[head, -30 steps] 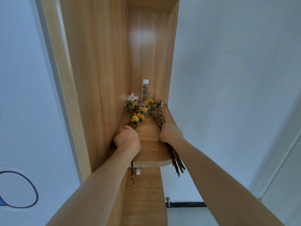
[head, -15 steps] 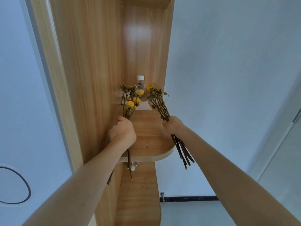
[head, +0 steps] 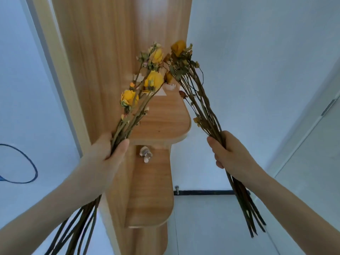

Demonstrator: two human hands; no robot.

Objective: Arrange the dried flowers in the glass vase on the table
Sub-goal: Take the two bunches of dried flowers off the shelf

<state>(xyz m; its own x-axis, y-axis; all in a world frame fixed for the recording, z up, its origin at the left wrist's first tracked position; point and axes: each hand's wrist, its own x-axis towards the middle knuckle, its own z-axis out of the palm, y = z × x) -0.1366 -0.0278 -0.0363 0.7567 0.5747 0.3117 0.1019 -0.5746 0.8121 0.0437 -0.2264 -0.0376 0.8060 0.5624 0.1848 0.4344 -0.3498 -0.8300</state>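
Both bunches have come up off the shelf [head: 165, 116] toward the camera. The left hand [head: 104, 157] has its fingers [head: 120, 150] wrapped tight around one bunch of dried flowers [head: 139, 92]; the right hand [head: 231, 153] grips the second bunch [head: 195, 89]. Held in front of the shelf's rounded front edge, the stems slant upward and their heads lean together.

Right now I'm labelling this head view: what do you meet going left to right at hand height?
Blue loop on the wall → left hand gripping a flower bunch → wooden shelf → right hand gripping a second flower bunch.
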